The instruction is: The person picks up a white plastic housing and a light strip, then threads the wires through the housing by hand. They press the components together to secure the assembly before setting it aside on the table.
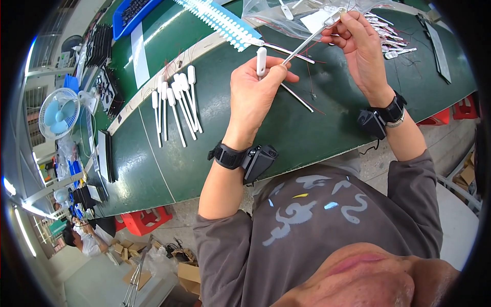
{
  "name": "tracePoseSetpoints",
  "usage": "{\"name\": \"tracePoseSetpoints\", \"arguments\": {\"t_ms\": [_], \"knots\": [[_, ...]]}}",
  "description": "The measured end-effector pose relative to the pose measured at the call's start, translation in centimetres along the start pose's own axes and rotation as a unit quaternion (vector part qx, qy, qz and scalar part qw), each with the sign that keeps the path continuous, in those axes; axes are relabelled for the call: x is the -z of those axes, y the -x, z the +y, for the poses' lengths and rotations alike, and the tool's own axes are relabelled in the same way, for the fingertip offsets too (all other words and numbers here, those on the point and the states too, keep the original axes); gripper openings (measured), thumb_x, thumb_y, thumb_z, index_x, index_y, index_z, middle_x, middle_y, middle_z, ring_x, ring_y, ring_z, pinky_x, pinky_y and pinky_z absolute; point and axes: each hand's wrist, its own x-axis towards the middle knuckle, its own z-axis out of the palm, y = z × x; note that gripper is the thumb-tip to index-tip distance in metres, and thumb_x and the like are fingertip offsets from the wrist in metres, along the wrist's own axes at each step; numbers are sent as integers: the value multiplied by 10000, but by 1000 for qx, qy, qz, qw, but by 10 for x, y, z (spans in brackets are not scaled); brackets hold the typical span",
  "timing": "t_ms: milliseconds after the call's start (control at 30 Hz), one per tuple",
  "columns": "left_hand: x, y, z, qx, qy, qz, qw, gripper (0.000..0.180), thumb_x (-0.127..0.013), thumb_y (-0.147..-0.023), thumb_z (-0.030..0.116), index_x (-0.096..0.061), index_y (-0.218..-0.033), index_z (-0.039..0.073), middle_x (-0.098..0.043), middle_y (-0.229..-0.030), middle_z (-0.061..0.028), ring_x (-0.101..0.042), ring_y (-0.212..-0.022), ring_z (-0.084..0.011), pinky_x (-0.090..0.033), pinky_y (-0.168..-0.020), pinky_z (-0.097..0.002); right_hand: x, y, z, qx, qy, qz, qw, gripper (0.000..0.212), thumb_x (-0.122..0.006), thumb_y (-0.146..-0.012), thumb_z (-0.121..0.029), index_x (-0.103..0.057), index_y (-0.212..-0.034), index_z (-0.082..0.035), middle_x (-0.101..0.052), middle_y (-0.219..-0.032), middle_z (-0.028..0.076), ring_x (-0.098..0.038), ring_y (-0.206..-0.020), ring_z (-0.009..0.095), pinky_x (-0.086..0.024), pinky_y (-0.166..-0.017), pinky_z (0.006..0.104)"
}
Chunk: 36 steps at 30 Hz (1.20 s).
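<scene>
Rod (305,46), slender, pale, silvery: one, held slantwise above the green tabletop (302,135), between two bare hands.

Left hand (254,91): thumb and forefinger pinched on the rod's near end; white capsule-shaped head (261,61) rising among the same fingers. Whether the thin stem (297,97) showing below belongs to that head cannot be told.

Right hand (362,48): fingertips pinched about the clear end piece (329,21) at the rod's far end.

Handling, as judged: light and stiff, smooth enough to roll in the fingers; clear end piece possibly brittle; fine wires (310,79) nearby look easily snagged. Best hold: mid-shaft, or the firm body of the end piece, keeping off the wires.

Alongside: white-headed sticks (171,97), loose cluster, left of left hand; clear wired pieces (392,53), heap, just beyond right hand; blue strip (240,28) bearing white tabs, ahead; clear plastic bag (266,11), farther side.
</scene>
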Motion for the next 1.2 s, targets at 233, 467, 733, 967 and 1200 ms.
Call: {"name": "tracePoseSetpoints", "arguments": {"t_ms": [233, 467, 733, 967, 1200], "knots": [[-1, -2, -2, 8, -10, -13, 1000, 184, -639, -893, 161, -700, -965, 4, -726, -774, -33, -400, -591, -2, -320, -537, -205, 1, -1, 0, -6, -3, -2, 1000, 164, -540, -1021, -204, -594, -987, -53, -637, -885, 46, -675, -893, 171, -556, -846, 320], [-1, -1, -3, 0, 6, -2, 1000, 192, -642, -895, 158, -706, -983, 0, -721, -763, -37, -402, -592, -1, -316, -531, -204, 1, -4, 2, -23, -6, 4, 1000, 164, -547, -1019, -207, -592, -987, -53, -634, -883, 44, -675, -888, 167, -554, -847, 315], [0, -1, -2, 9, -5, 9, 1000, 189, -640, -895, 155, -711, -978, 1, -718, -757, -36, -409, -593, -3, -321, -531, -208, -3, 1, 0, 11, -8, 0, 1000, 171, -544, -1020, -205, -583, -958, -49, -623, -882, 46, -670, -872, 172, -558, -854, 330], [0, 1, 0, 11, -38, -18, 999, 183, -644, -905, 169, -718, -965, 12, -719, -757, -23, -409, -591, -6, -327, -534, -215, -35, 4, -25, -82, -83, 71, 991, 166, -567, -1000, -209, -604, -933, -61, -660, -905, 56, -678, -901, 173, -562, -756, 273], [0, 0, -2, 11, -25, -63, 998, 202, -642, -929, 177, -726, -1017, 16, -727, -780, -14, -403, -582, -3, -319, -520, -206, -11, -1, -7, -98, -78, 45, 991, 166, -544, -1014, -210, -590, -981, -53, -673, -959, 88, -698, -953, 241, -596, -791, 314]]}}
